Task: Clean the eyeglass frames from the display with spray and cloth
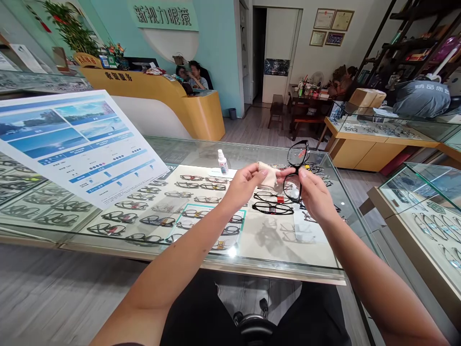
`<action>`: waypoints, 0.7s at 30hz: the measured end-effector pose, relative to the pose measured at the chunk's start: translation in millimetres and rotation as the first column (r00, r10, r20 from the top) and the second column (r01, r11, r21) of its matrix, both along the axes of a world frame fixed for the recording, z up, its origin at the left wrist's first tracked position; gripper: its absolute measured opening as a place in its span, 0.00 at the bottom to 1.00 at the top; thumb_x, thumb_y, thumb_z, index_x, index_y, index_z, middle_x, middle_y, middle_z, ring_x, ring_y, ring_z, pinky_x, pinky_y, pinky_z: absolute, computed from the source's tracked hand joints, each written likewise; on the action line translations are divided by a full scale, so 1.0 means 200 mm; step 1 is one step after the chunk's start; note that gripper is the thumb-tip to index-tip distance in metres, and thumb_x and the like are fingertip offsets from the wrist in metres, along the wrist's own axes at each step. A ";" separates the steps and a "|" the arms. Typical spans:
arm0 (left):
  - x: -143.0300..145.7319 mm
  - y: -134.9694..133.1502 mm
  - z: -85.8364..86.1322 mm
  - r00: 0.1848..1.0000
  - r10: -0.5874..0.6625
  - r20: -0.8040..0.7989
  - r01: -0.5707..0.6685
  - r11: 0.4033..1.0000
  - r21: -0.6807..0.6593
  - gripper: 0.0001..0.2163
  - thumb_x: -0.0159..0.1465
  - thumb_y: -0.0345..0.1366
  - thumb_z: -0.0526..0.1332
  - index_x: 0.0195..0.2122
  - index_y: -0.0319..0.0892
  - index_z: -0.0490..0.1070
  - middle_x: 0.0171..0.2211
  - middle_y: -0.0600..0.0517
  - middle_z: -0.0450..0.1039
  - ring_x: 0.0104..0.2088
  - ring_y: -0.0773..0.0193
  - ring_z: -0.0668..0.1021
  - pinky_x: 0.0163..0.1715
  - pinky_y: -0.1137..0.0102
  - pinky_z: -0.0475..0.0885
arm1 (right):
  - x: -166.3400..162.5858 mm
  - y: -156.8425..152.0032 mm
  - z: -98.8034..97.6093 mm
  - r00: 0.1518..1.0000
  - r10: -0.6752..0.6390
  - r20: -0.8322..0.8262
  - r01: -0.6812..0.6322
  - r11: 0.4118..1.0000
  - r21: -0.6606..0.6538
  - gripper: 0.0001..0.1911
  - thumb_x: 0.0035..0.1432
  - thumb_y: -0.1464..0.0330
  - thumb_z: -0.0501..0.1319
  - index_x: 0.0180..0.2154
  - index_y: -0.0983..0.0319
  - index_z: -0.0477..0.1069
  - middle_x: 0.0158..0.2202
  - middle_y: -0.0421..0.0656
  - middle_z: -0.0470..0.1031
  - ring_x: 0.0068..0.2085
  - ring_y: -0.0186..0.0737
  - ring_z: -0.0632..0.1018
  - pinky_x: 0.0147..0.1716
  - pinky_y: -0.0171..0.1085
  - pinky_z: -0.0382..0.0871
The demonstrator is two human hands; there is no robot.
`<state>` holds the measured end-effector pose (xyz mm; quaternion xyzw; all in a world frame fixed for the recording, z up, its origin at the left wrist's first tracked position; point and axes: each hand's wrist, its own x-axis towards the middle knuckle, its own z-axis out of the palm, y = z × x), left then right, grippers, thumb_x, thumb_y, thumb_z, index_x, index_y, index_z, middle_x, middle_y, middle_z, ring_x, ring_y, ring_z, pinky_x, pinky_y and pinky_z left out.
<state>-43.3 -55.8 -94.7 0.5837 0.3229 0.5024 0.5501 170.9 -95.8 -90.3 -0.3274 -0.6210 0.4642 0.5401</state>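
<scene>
A pair of black-framed eyeglasses (297, 169) is held up above the glass counter, turned so that one lens sits above the other. My right hand (317, 194) pinches it near the middle of the frame. In my left hand (245, 181) is a cream cleaning cloth (268, 177), closed between thumb and fingers. One or more left fingers reach past the cloth to the glasses' bridge. On the counter behind my left hand stands a small white spray bottle (222, 162).
Rows of eyeglass frames (158, 220) lie inside the glass display counter (273, 250). A printed sheet (82, 144) stands at the left. Beyond are a yellow reception desk (207, 113) with people seated behind it and another display case (389, 129). A third case (428, 211) stands at right.
</scene>
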 end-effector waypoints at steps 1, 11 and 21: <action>0.00 0.00 0.00 1.000 -0.004 -0.018 0.004 1.000 0.008 0.20 0.64 0.55 0.72 0.41 0.41 0.80 0.34 0.51 0.80 0.35 0.62 0.79 0.40 0.69 0.73 | 0.00 0.00 0.00 1.000 -0.007 0.017 0.007 1.000 0.002 0.24 0.74 0.46 0.57 0.50 0.55 0.83 0.49 0.47 0.86 0.60 0.55 0.82 0.67 0.56 0.71; -0.01 0.01 0.00 0.998 -0.039 -0.040 0.041 0.998 0.050 0.20 0.66 0.55 0.70 0.39 0.40 0.82 0.34 0.51 0.77 0.36 0.63 0.76 0.40 0.69 0.75 | 0.01 0.01 -0.01 1.000 -0.003 0.025 0.002 0.998 0.064 0.22 0.76 0.50 0.58 0.52 0.55 0.83 0.47 0.46 0.85 0.61 0.53 0.81 0.69 0.53 0.66; -0.02 0.04 -0.03 0.997 -0.061 -0.056 0.066 0.994 0.089 0.20 0.70 0.53 0.66 0.48 0.40 0.83 0.41 0.48 0.81 0.41 0.61 0.79 0.43 0.68 0.79 | 0.00 -0.01 0.00 0.995 -0.025 0.098 0.010 0.989 0.148 0.20 0.78 0.52 0.56 0.52 0.55 0.83 0.47 0.44 0.86 0.66 0.50 0.78 0.69 0.49 0.65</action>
